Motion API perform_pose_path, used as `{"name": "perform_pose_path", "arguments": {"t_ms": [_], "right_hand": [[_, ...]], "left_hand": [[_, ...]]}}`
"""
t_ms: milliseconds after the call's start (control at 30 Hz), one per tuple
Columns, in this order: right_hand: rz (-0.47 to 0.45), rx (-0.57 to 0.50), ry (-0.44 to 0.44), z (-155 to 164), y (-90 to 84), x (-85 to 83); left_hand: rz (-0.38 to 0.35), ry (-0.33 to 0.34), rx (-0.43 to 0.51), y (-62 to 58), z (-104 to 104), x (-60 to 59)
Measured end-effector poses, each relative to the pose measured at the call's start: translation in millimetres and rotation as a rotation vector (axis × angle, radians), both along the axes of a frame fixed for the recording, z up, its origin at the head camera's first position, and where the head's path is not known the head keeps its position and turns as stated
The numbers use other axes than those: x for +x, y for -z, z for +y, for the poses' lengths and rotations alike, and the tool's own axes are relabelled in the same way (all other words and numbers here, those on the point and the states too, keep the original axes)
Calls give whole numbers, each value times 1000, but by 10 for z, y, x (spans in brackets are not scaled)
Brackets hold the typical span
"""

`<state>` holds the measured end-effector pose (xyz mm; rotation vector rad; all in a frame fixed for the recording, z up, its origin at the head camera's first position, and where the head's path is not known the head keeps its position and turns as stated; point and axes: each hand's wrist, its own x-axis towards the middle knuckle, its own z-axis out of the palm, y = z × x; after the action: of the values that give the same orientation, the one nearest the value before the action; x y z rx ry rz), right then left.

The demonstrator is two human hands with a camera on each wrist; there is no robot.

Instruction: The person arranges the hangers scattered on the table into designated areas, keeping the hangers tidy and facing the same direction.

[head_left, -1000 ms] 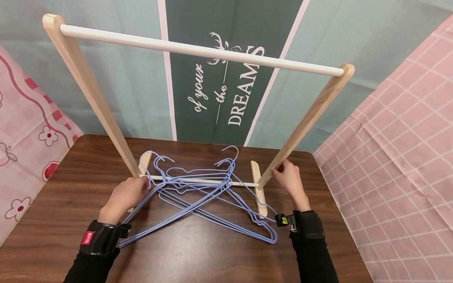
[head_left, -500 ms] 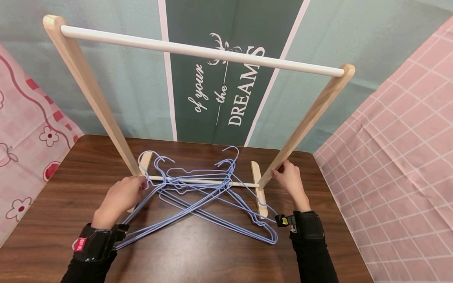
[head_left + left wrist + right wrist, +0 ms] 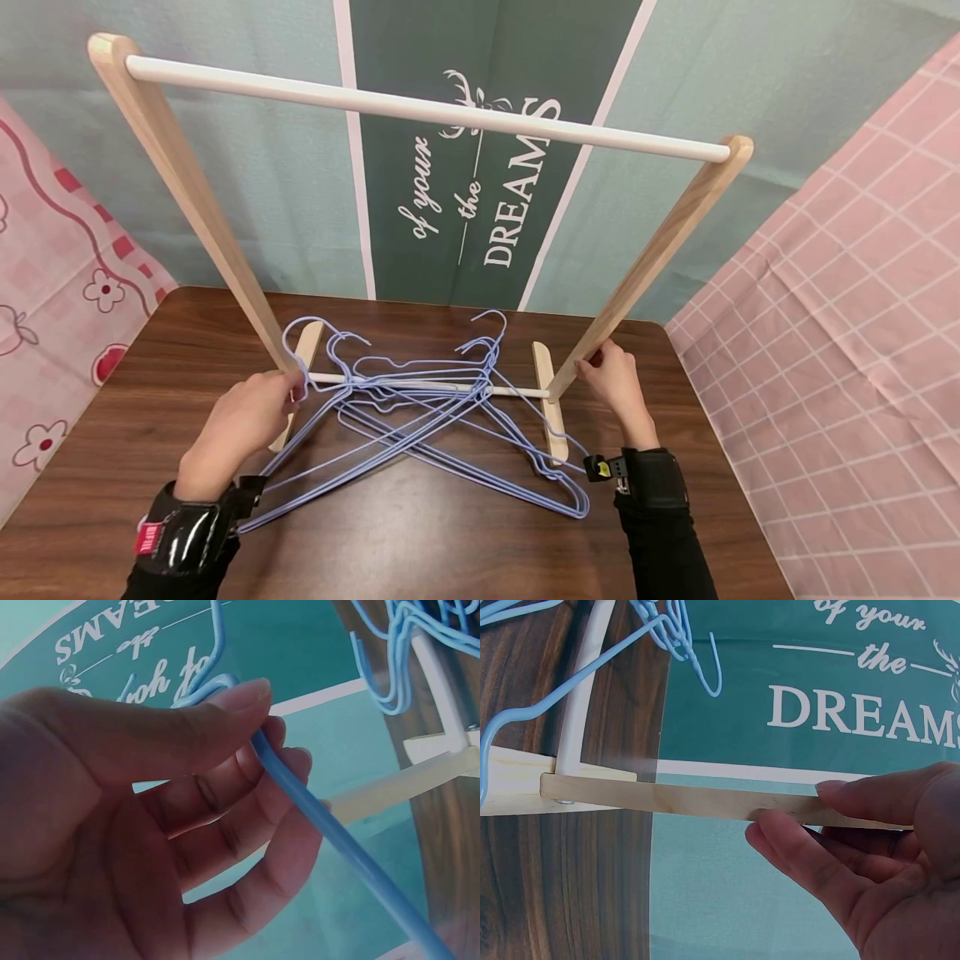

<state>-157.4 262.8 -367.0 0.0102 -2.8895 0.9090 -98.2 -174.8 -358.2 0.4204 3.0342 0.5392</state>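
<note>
My left hand [image 3: 243, 425] pinches a blue wire clothes hanger [image 3: 352, 859] near its neck, thumb on one side and curled fingers on the other in the left wrist view. Several more blue hangers [image 3: 420, 437] lie crossed over one another on the lower white bar of a small wooden clothes rack [image 3: 183, 167]. With thumb and fingers my right hand [image 3: 615, 383] grips the rack's right upright [image 3: 705, 799], low down above its foot. The upper white rod [image 3: 427, 107] has no hanger on it.
The rack stands on a brown wooden table [image 3: 420, 550]. Behind it hangs a green cloth [image 3: 405, 275] with white lettering. Pink cloths flank both sides, a checked cloth [image 3: 847, 333] on the right and a flowered cloth [image 3: 60, 333] on the left.
My left hand has drawn slightly left and toward me, and the hanger it pinches has shifted left, apart from the others. My right hand stays on the upright.
</note>
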Motion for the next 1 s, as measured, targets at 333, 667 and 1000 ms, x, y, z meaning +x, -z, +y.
{"name": "perform_pose_path", "arguments": {"t_ms": [333, 667, 1000], "right_hand": [[3, -15, -7, 1, -12, 21], [-10, -22, 3, 1, -3, 17], [-15, -25, -3, 7, 1, 22]], "left_hand": [[36, -13, -16, -156, -19, 65], [71, -11, 8, -255, -75, 136], [172, -46, 14, -401, -162, 159]]}}
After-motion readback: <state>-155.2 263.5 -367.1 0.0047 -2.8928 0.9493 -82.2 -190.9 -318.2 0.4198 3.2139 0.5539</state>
